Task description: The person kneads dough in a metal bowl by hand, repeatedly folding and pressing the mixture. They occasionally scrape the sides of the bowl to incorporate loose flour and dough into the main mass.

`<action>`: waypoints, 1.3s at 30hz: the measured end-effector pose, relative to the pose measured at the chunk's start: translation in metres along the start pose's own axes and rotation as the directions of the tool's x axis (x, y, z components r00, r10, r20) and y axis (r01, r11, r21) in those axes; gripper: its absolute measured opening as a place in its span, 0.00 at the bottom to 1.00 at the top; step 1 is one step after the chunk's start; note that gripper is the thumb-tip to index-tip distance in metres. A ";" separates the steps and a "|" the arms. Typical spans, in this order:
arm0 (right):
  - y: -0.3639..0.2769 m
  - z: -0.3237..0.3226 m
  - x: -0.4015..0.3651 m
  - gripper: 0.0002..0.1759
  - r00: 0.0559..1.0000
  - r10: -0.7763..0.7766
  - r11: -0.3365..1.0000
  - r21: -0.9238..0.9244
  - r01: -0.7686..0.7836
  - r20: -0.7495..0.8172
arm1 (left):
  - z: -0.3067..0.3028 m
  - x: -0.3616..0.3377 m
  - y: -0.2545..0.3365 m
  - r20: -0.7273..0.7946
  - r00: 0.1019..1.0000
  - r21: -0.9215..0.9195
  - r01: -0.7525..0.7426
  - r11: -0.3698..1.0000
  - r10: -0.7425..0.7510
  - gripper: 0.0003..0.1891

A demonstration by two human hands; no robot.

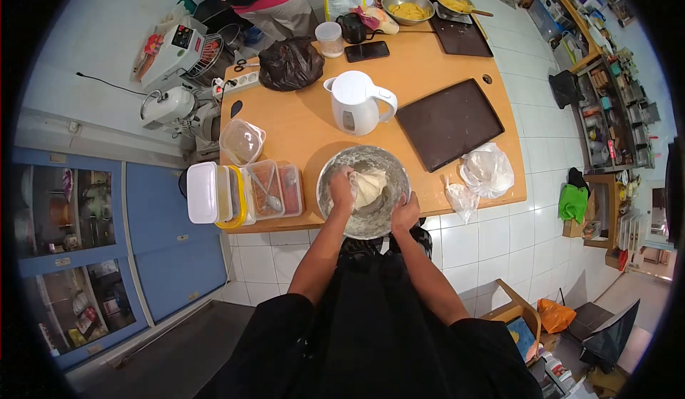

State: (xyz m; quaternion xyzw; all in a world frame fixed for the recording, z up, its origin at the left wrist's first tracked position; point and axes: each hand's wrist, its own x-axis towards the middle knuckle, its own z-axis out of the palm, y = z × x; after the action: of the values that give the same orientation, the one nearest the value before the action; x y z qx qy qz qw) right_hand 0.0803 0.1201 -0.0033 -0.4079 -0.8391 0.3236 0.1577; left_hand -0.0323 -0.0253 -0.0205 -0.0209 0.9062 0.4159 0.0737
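A metal mixing bowl [391,162] stands at the table's front edge, its inner wall smeared with flour or wet dough. Inside it lies a pale lump of dough [370,185]. My left hand [343,187] reaches into the bowl with its fingers curled into the left side of the dough; the fingertips are partly hidden. On the bowl's right rim, my right hand [406,213] is closed, thumb up on the edge. Just behind the bowl is a white electric kettle [354,103], its handle to the right.
Plastic tubs [264,188] stand to the left, one holding a spoon. A dark baking tray [451,124] and plastic bags [488,171] lie right. Further back are a black bag [290,64], a phone [367,51] and bowls of yellow food [408,8]. Another person [264,3] stands at the far left.
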 end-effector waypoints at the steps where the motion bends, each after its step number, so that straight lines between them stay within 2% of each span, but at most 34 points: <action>1: 0.000 0.001 0.000 0.13 1.000 0.001 1.000 -0.001 -0.001 0.000 | 0.002 0.003 -0.003 0.075 0.997 0.100 0.021 0.995 -0.028 0.11; 2: 0.000 0.002 0.000 0.12 1.000 0.009 1.000 0.003 -0.009 0.006 | 0.004 0.007 -0.005 0.146 0.988 0.198 0.030 0.980 -0.059 0.12; 5: 0.002 0.000 0.001 0.12 0.999 0.034 0.999 0.003 -0.034 0.010 | -0.021 -0.014 0.021 0.445 0.895 0.371 -0.161 0.914 -0.023 0.16; 8: -0.004 -0.003 0.002 0.12 0.999 0.032 0.999 0.007 -0.032 0.015 | -0.043 -0.068 0.089 0.303 0.944 0.599 -0.296 0.744 0.132 0.29; 11: -0.004 -0.006 0.000 0.11 0.999 0.031 0.999 0.013 -0.032 0.020 | 0.005 -0.083 0.024 0.405 0.844 0.490 -0.525 0.696 0.351 0.39; 14: -0.005 -0.001 0.000 0.10 0.999 0.025 1.000 0.008 -0.025 0.031 | 0.010 -0.063 0.008 0.397 0.807 0.715 -0.570 0.404 0.437 0.39; 15: -0.004 0.000 -0.001 0.10 1.000 0.014 1.000 0.015 -0.014 0.012 | 0.002 -0.052 0.021 0.444 0.829 0.622 -0.558 0.550 0.338 0.38; 18: 0.002 0.003 -0.002 0.10 0.999 0.032 0.999 0.006 -0.032 -0.008 | -0.001 -0.030 0.033 0.511 0.814 0.555 -0.557 0.618 0.276 0.38; 19: 0.000 0.005 -0.001 0.09 0.999 0.046 0.999 0.004 -0.046 -0.007 | 0.005 -0.022 0.021 0.467 0.780 0.617 -0.625 0.478 0.418 0.32; 22: -0.001 0.003 -0.001 0.10 0.999 0.038 0.999 0.003 -0.038 -0.004 | 0.021 0.009 -0.001 0.528 0.785 0.585 -0.612 0.533 0.323 0.24; 23: -0.003 0.003 -0.002 0.10 0.999 0.040 0.999 0.002 -0.040 -0.012 | 0.023 0.018 -0.010 0.418 0.778 0.557 -0.627 0.545 0.469 0.13; 25: -0.004 0.004 -0.001 0.09 0.999 0.041 0.999 0.004 -0.041 -0.032 | 0.025 0.035 -0.004 0.363 0.912 0.573 -0.380 0.726 0.191 0.11; 26: -0.004 0.005 0.000 0.09 0.998 0.049 0.999 0.008 -0.049 -0.029 | 0.026 0.040 -0.002 0.335 0.941 0.575 -0.239 0.783 0.042 0.10; 27: -0.006 0.004 0.000 0.09 0.998 0.057 0.998 0.012 -0.057 -0.027 | 0.036 0.042 -0.018 0.223 0.968 0.533 -0.223 0.816 0.118 0.10; 30: -0.004 0.005 0.001 0.09 0.997 0.060 0.998 0.026 -0.058 -0.055 | 0.052 0.038 -0.035 0.062 0.998 0.452 -0.042 0.891 0.015 0.11; 33: 0.000 0.013 -0.003 0.12 0.993 0.072 0.996 0.058 -0.067 -0.089 | 0.060 0.012 -0.032 -0.047 0.991 0.385 0.135 0.913 -0.127 0.12; 36: 0.000 0.013 0.000 0.13 0.992 0.078 0.996 0.053 -0.073 -0.100 | 0.070 -0.008 -0.072 0.144 0.985 0.094 0.086 0.992 -0.099 0.15; 39: -0.003 0.009 0.000 0.13 0.993 0.100 0.995 0.016 -0.100 -0.054 | 0.048 -0.037 -0.047 0.319 0.936 -0.081 0.186 0.979 -0.151 0.18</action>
State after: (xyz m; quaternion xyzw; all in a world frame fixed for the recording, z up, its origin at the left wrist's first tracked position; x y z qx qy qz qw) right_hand 0.0740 0.1147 -0.0075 -0.4570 -0.8108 0.3256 0.1668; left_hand 0.0140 -0.0205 -0.0808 -0.0368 0.8538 0.4554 0.2497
